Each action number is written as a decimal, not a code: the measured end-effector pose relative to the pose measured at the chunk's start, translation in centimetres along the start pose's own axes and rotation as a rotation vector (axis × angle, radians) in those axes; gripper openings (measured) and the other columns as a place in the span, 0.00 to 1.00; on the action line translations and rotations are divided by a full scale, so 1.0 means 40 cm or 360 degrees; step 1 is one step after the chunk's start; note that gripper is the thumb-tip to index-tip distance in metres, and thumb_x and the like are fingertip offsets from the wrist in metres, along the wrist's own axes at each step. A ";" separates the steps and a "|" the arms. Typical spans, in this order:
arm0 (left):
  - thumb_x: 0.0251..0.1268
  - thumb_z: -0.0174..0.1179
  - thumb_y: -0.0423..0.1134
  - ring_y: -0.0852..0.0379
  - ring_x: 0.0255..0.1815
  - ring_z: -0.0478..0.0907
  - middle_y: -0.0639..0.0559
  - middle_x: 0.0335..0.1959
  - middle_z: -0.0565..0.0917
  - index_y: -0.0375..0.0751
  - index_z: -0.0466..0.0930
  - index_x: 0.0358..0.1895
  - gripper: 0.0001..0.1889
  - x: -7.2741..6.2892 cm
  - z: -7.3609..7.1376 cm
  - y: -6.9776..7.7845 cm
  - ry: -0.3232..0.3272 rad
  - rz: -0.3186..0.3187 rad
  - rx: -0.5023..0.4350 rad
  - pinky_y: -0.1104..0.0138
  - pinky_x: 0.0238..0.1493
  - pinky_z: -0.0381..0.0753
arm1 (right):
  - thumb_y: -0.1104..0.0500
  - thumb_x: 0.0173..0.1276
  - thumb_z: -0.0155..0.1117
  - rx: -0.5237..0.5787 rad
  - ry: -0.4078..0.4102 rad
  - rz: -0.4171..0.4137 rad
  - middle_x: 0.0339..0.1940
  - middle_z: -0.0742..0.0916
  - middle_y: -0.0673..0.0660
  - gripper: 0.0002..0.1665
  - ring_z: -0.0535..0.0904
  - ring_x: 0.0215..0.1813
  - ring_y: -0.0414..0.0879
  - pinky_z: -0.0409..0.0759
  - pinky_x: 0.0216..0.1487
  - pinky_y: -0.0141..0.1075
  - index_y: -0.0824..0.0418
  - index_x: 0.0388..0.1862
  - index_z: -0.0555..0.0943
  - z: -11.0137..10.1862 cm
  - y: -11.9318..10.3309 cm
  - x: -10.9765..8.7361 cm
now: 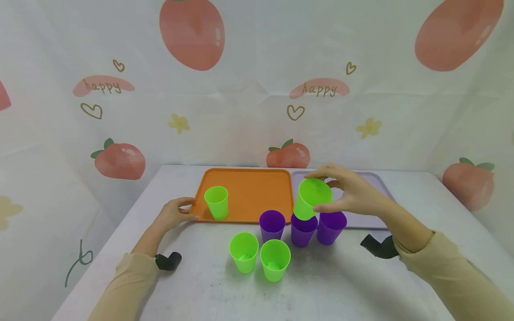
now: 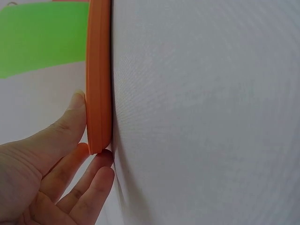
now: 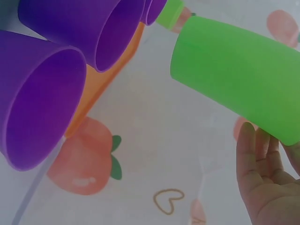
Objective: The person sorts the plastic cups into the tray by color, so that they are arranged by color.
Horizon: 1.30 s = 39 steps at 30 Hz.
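In the head view my right hand [image 1: 353, 189] holds a bright green cup [image 1: 311, 198] between thumb and fingers, raised above the purple cups and tilted. The right wrist view shows this green cup [image 3: 234, 75] side-on, fingertips against its wall. My left hand [image 1: 173, 215] is at the left front corner of the orange tray [image 1: 257, 196]. Seen from the left wrist, thumb and fingers pinch around that tray corner [image 2: 98, 117]. One green cup [image 1: 217, 203] stands upright on the orange tray, near the left hand.
Two green cups [image 1: 244, 252] [image 1: 275, 260] stand on the white table in front. Behind them is a row of three purple cups [image 1: 272, 226] [image 1: 303, 232] [image 1: 331, 228]. A pale purple tray [image 1: 363, 221] lies right of the orange one. A printed curtain [image 1: 241, 111] hangs behind.
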<state>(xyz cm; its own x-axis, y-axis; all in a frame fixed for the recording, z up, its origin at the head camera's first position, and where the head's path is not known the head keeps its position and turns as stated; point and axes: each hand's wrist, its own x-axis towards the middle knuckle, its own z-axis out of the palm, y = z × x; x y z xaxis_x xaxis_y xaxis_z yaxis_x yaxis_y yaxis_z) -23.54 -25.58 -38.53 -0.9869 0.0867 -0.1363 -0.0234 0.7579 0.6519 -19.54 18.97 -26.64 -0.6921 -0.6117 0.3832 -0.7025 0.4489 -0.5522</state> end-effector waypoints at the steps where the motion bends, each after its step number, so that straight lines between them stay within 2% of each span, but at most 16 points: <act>1: 0.52 0.68 0.41 0.36 0.59 0.73 0.33 0.65 0.68 0.32 0.66 0.64 0.35 0.000 0.000 0.000 -0.0001 0.0003 0.0000 0.52 0.56 0.78 | 0.62 0.47 0.76 0.0002 -0.0003 -0.0002 0.48 0.80 0.52 0.33 0.72 0.48 0.31 0.79 0.53 0.24 0.60 0.55 0.77 0.001 0.001 0.005; 15: 0.54 0.67 0.39 0.36 0.58 0.75 0.32 0.64 0.69 0.32 0.67 0.63 0.33 -0.001 0.002 0.001 0.0019 0.0057 0.0008 0.53 0.54 0.80 | 0.61 0.47 0.76 0.0063 -0.0068 0.0052 0.48 0.79 0.54 0.35 0.75 0.49 0.38 0.82 0.52 0.32 0.61 0.57 0.76 0.012 0.007 0.058; 20: 0.57 0.64 0.37 0.36 0.56 0.76 0.32 0.62 0.72 0.31 0.69 0.61 0.29 -0.001 0.005 0.002 0.0057 0.0092 0.0028 0.55 0.51 0.81 | 0.62 0.47 0.76 0.0098 -0.0072 0.0042 0.50 0.80 0.55 0.35 0.74 0.49 0.38 0.81 0.51 0.30 0.61 0.56 0.75 0.017 0.007 0.070; 24: 0.55 0.65 0.35 0.35 0.55 0.76 0.32 0.61 0.72 0.30 0.69 0.61 0.29 -0.002 0.006 0.009 0.0074 0.0086 0.0021 0.55 0.51 0.81 | 0.62 0.47 0.76 0.0117 -0.0065 0.0021 0.50 0.80 0.55 0.34 0.73 0.49 0.37 0.82 0.50 0.30 0.61 0.56 0.76 0.022 0.008 0.081; 31: 0.55 0.65 0.32 0.35 0.56 0.75 0.31 0.61 0.72 0.29 0.69 0.60 0.28 -0.004 0.005 0.022 0.0077 0.0030 0.0006 0.55 0.49 0.82 | 0.61 0.47 0.77 0.0133 -0.0068 0.0031 0.50 0.81 0.54 0.35 0.74 0.51 0.42 0.83 0.51 0.37 0.60 0.56 0.76 0.028 0.007 0.101; 39: 0.53 0.64 0.30 0.35 0.55 0.76 0.30 0.58 0.74 0.28 0.71 0.58 0.27 -0.003 0.003 0.022 0.0082 0.0057 -0.0005 0.55 0.49 0.82 | 0.61 0.47 0.76 0.0134 -0.0073 0.0033 0.49 0.81 0.55 0.35 0.75 0.51 0.45 0.83 0.50 0.38 0.60 0.56 0.76 0.029 0.002 0.119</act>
<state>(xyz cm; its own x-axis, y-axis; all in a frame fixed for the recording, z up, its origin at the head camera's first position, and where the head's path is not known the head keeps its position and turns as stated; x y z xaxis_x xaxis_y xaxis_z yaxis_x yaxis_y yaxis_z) -23.40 -24.83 -38.04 -0.9940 0.0803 -0.0740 0.0118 0.7527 0.6583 -22.69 15.34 -25.73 -0.6966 -0.6331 0.3376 -0.6704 0.4067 -0.6206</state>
